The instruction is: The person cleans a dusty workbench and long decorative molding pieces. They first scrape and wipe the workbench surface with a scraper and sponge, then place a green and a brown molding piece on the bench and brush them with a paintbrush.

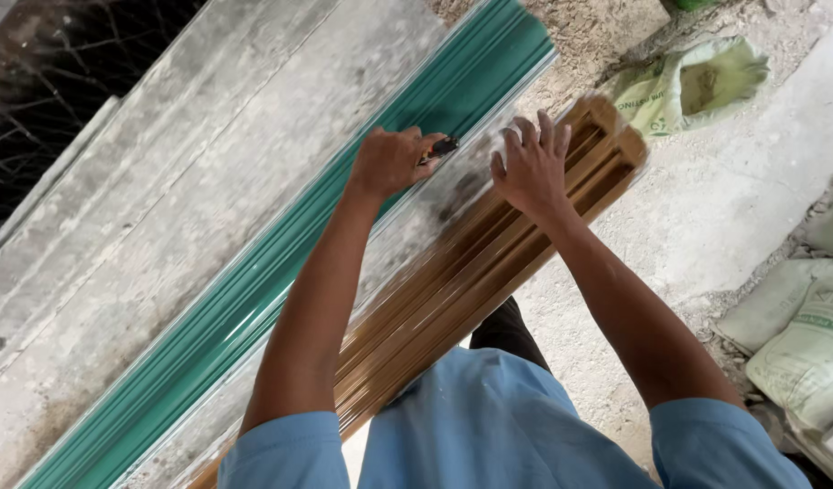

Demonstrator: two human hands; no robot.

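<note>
While the left hand (389, 161) grips a small dark tool (441, 147) over the green strip (253, 290), the open right hand (528, 167) steadies brown channels (471, 263), seemingly marking.

Both arms reach toward twelve o'clock; left hand (391, 160) is fisted, right hand (528, 163) is spread flat at its three o'clock.
</note>
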